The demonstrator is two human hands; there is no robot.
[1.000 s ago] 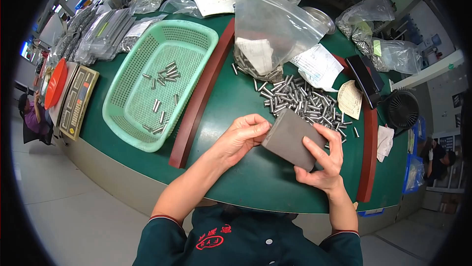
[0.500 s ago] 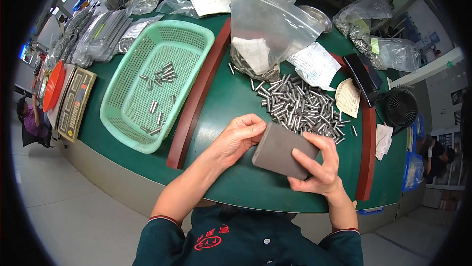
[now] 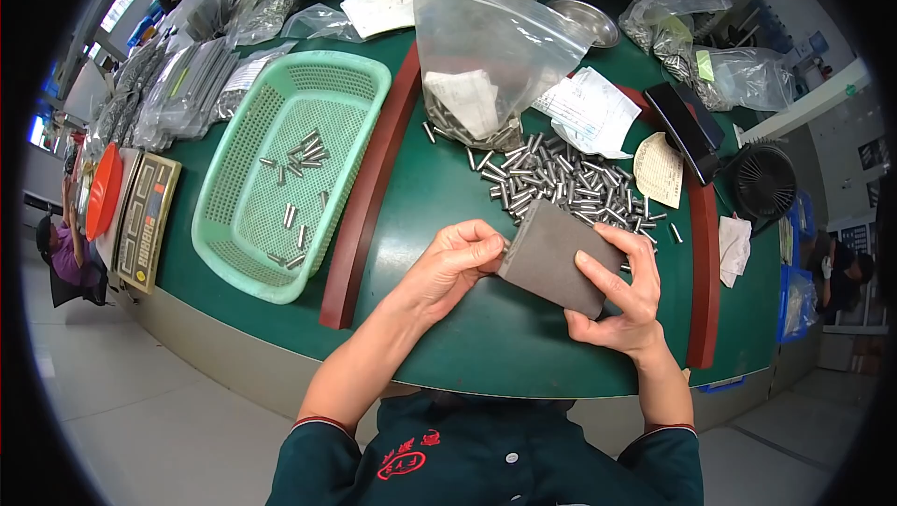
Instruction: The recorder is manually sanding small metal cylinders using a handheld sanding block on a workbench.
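Observation:
My right hand grips a flat, dark grey rectangular block, fingers along its far right edge and over its top face, thumb at its near corner. At the block's left edge, my left hand is closed in a pinch between thumb and forefinger. What sits in that pinch is too small and hidden to make out. Just beyond the block lies a pile of short, shiny metal pins. Behind them stands a clear plastic bag with more pins and a white slip inside.
A green perforated basket holding several pins stands on the left. Dark red bars flank the work area. Papers, a phone and a black fan lie right; a scale stands far left.
The block and both hands have shifted slightly to the right. The view has turned a little. My left hand keeps its pinch at the block's edge.

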